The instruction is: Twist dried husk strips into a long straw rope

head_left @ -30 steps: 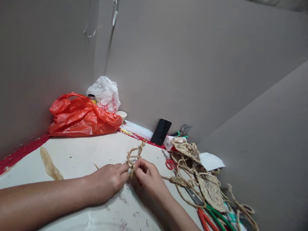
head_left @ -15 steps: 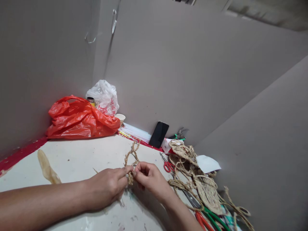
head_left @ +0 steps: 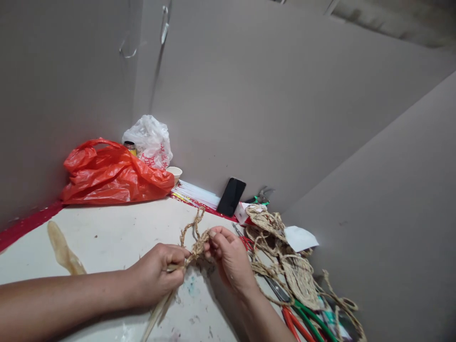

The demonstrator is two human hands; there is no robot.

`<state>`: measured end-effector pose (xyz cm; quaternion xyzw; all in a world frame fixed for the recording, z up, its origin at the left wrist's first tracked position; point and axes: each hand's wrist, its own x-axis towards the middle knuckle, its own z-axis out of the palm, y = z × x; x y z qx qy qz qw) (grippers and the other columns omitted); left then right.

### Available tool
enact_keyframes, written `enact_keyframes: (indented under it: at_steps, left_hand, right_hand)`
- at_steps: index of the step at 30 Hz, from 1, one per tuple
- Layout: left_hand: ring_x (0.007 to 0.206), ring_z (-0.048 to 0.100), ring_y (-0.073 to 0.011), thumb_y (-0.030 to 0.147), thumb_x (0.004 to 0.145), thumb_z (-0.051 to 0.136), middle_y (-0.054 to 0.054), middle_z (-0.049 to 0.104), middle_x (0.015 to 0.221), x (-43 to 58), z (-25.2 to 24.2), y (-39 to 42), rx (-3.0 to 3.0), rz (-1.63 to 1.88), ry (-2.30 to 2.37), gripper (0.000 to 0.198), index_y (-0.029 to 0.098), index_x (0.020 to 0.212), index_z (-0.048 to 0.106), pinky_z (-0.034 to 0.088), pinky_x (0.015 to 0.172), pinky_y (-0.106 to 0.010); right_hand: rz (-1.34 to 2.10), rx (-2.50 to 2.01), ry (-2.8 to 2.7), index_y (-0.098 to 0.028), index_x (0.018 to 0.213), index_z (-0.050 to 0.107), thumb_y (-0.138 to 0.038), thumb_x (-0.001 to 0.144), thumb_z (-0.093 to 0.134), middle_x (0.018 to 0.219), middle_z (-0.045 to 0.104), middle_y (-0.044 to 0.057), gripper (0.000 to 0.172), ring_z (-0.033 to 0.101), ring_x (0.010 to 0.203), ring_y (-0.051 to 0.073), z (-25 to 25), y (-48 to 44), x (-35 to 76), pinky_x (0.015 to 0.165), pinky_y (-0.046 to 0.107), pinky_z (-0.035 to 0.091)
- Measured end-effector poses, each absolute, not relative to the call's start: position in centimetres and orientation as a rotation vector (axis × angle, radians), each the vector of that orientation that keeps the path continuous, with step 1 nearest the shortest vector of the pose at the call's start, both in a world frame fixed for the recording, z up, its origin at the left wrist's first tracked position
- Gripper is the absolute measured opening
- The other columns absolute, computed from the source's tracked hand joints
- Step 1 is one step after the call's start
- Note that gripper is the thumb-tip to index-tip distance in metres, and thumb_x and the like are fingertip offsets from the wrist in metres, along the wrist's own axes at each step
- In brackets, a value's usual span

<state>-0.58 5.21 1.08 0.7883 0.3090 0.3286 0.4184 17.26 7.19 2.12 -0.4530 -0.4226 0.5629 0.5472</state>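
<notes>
A knotted piece of straw-coloured twisted cord (head_left: 198,248) lies between my hands, low over the table, with a loop of it reaching up and away. My left hand (head_left: 160,273) is closed around the cord's near end, and a pale flat strip (head_left: 156,313) hangs out below that fist toward the table's front. On the other side, my right hand (head_left: 230,256) pinches the knotted part between thumb and fingers. Some of the cord is hidden behind the fingers.
Bundles of similar cord (head_left: 301,280) heap at the right, with red-handled scissors (head_left: 246,242) and red and green tool handles (head_left: 309,318). A phone (head_left: 231,196) leans on the back wall. A red plastic bag (head_left: 117,178) sits back left; a beige strip (head_left: 64,247) lies at left.
My left hand has closed into a fist, and the pale strip now shows below it. My right hand has shifted slightly up and right on the knotted cord. The view has moved a little.
</notes>
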Motion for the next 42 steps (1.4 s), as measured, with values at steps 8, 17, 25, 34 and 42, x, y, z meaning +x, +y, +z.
enact_keyframes:
  at_steps: [8, 17, 25, 34, 42]
  left_hand:
    - [0.079, 0.054, -0.0133, 0.015, 0.076, 0.045, -0.004, 0.059, 0.083, -1.0, 2.3, 4.3, 1.897, 0.987, 0.742, 0.020, 0.015, 0.056, 0.049, 0.044, 0.074, -0.029]
    - [0.108, 0.051, -0.0221, 0.028, 0.076, 0.051, -0.006, 0.066, 0.086, -1.5, 3.8, 5.1, 1.497, 1.000, 0.884, 0.023, 0.017, 0.056, 0.059, 0.038, 0.093, -0.038]
    - [0.110, 0.049, -0.0218, 0.032, 0.074, 0.053, -0.004, 0.065, 0.062, -1.3, 5.3, 4.2, 1.389, 0.912, 0.826, 0.023, 0.020, 0.054, 0.052, 0.039, 0.090, -0.035]
    - [0.071, 0.054, -0.0129, 0.030, 0.073, 0.055, -0.003, 0.063, 0.075, -0.4, 1.4, 6.1, 1.226, 0.910, 0.929, 0.024, 0.014, 0.055, 0.057, 0.040, 0.064, -0.024]
    - [0.060, 0.049, -0.0091, 0.028, 0.074, 0.054, -0.004, 0.063, 0.085, -0.5, 1.0, 6.2, 1.290, 0.927, 0.908, 0.025, 0.013, 0.054, 0.058, 0.040, 0.061, -0.024]
  right_hand:
    - [1.243, -0.991, -1.478, -0.019, 0.095, 0.064, -0.042, 0.086, 0.052, 0.096, 0.066, 0.007, 0.027, 0.057, 0.092, 0.019, 3.4, 6.9, 18.4, 0.088, 0.033, 0.041]
    - [1.257, -1.329, -2.052, -0.021, 0.107, 0.066, -0.047, 0.087, 0.047, 0.069, 0.063, 0.004, 0.038, 0.054, 0.054, 0.015, 7.3, 5.7, 22.5, 0.053, 0.027, 0.044]
    - [1.534, -1.067, -1.936, -0.018, 0.104, 0.069, -0.043, 0.069, 0.069, 0.060, 0.059, 0.004, 0.043, 0.055, 0.054, 0.016, 10.9, 2.7, 24.2, 0.053, 0.028, 0.042]
    - [0.807, -1.567, -2.030, -0.019, 0.079, 0.065, -0.042, 0.083, 0.052, 0.061, 0.062, 0.002, 0.027, 0.052, 0.051, 0.014, 3.3, 8.4, 21.9, 0.050, 0.025, 0.040]
    - [0.447, -1.218, -2.240, -0.026, 0.113, 0.065, -0.034, 0.090, 0.045, 0.119, 0.062, 0.007, 0.031, 0.043, 0.122, 0.025, 0.5, 9.9, 22.4, 0.103, 0.044, 0.028]
